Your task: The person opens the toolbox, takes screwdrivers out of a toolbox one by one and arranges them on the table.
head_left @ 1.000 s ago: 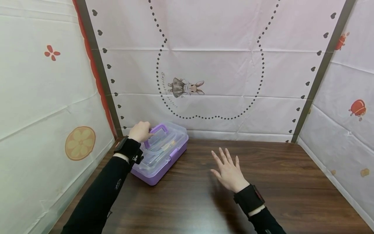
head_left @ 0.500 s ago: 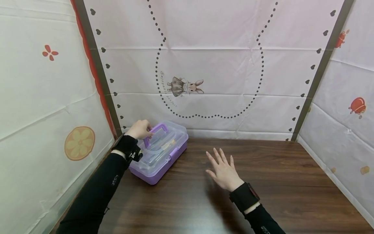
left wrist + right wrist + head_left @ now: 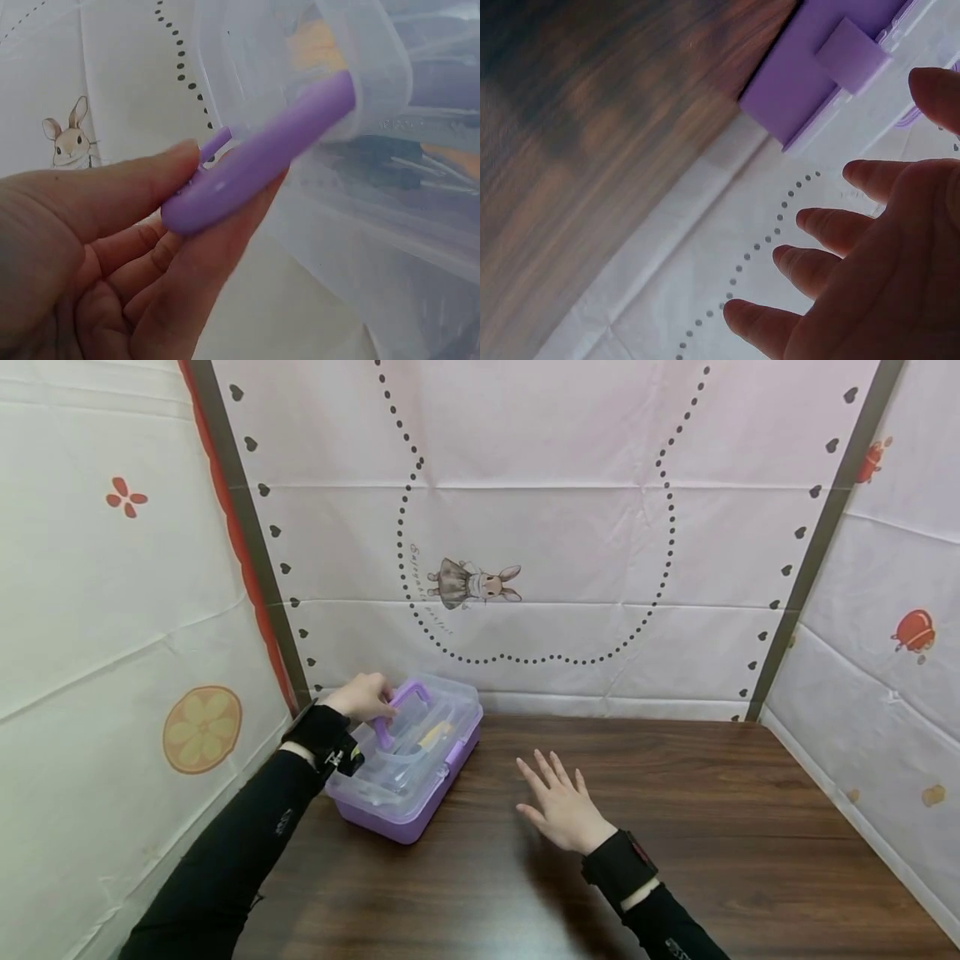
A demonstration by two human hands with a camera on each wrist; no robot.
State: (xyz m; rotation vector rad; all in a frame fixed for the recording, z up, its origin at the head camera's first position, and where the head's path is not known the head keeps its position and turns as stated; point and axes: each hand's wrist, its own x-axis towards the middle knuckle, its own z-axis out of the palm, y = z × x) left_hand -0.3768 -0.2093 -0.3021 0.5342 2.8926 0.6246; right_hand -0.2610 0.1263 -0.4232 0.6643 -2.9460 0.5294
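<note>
Left hand [image 3: 363,697] pinches the purple handle [image 3: 262,165] on the clear-lidded box [image 3: 431,797]; right hand [image 3: 567,814], fingers spread, hovers above the worktop [image 3: 712,810].

The left sleeve [image 3: 217,852] and right sleeve [image 3: 666,917] were black, with small pale lettering [image 3: 282,822] on each. A broad black left band [image 3: 318,733] carried a boxy black module [image 3: 347,756]; the right band [image 3: 617,867], also black, had a dark reddish strip [image 3: 639,850]. Left fingers [image 3: 217,262] and right fingers [image 3: 832,229] were bare.
</note>
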